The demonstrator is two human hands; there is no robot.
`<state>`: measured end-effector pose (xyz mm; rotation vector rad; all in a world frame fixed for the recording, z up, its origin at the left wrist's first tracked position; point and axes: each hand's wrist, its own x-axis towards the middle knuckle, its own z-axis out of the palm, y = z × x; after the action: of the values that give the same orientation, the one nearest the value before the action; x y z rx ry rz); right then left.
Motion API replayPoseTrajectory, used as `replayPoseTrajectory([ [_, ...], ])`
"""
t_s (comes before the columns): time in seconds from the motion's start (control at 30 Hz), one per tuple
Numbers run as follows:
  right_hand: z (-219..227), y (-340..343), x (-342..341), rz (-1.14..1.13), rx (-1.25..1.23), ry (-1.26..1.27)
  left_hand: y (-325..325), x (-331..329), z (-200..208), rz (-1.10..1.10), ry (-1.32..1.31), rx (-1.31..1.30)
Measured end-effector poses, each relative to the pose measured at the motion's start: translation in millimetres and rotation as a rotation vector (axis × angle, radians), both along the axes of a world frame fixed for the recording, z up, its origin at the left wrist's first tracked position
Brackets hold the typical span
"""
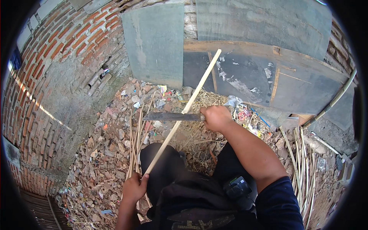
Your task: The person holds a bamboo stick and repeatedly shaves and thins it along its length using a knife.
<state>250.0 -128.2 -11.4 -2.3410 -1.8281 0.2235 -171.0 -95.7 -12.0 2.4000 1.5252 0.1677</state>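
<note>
The right hand [217,118] is wrapped around the handle of a long, dark, flat-bladed metal knife [166,116], its blade pointing left. The left hand [133,188] grips the lower end of a long, pale yellow, narrow strip [194,96], which slants up and away to the right between the person's dark-clothed knees; the blade crosses it near its middle. Beside the left knee lie thin, pale brown sticks [133,142], and more long, pale slats [303,168] lie at the right. Around them spreads reddish-brown, broken rubble [94,153], bordered by a weathered red brick wall [42,76] and flat grey-green panels [155,46].
</note>
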Motion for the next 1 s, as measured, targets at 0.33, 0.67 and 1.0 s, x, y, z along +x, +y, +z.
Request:
replayPoseTrajectory([
  [0.33,6.9,2.8,-6.8,0.047,-0.090,0.059,-11.6,-4.1,2.0,-0.125,-0.099,-0.097],
  [0.67,-9.0,16.9,7.3,-0.033,-0.051,0.042,-16.0,10.2,-14.6,-0.106,0.012,0.043],
  [1.0,6.1,0.8,-21.3,0.291,-0.147,-0.064,-15.2,8.0,-11.5,-0.125,0.054,0.045],
])
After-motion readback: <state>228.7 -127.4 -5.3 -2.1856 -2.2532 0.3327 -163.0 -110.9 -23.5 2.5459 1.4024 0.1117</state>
